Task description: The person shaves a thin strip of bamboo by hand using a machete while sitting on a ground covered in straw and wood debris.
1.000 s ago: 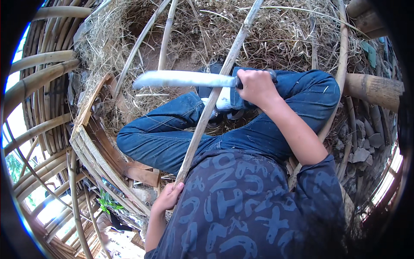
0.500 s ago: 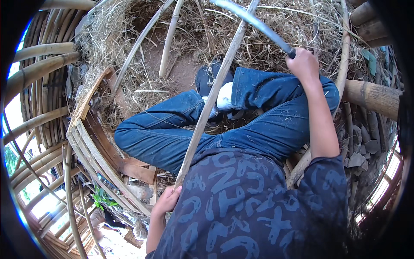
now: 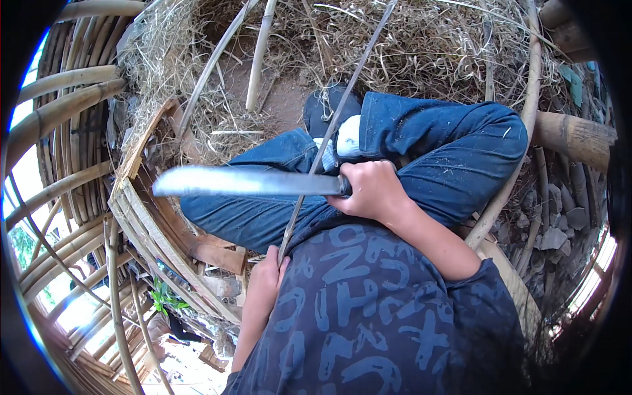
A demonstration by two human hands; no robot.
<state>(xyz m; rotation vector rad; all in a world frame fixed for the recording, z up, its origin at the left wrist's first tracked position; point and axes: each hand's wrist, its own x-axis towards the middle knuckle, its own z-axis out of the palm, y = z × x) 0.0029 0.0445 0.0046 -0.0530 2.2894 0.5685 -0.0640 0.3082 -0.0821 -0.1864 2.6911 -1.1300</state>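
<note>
My right hand (image 3: 370, 189) grips the dark handle of a long machete (image 3: 247, 181), held over my lap. Its broad pale blade points left and crosses above a thin bamboo strip (image 3: 343, 112); whether the two touch, I cannot tell. Near my waist, my left hand (image 3: 264, 280) is closed around the strip's lower end. From there the strip slants up and away past my shoe (image 3: 322, 112), its narrow edge turned upward. My crossed legs in blue jeans (image 3: 454, 145) lie beneath both.
Dry shavings (image 3: 421, 52) cover the ground ahead. Two loose bamboo pieces (image 3: 260, 59) (image 3: 214, 69) lie there. A split wooden frame (image 3: 155, 243) stands at my left, beside bamboo slats (image 3: 66, 191). A thick bamboo pole (image 3: 573, 139) and rubble (image 3: 556, 230) are at my right.
My right hand has brought the machete from far right down to my lap, its blade now pointing left across the strip. The strip has turned from its wide face to its narrow edge.
</note>
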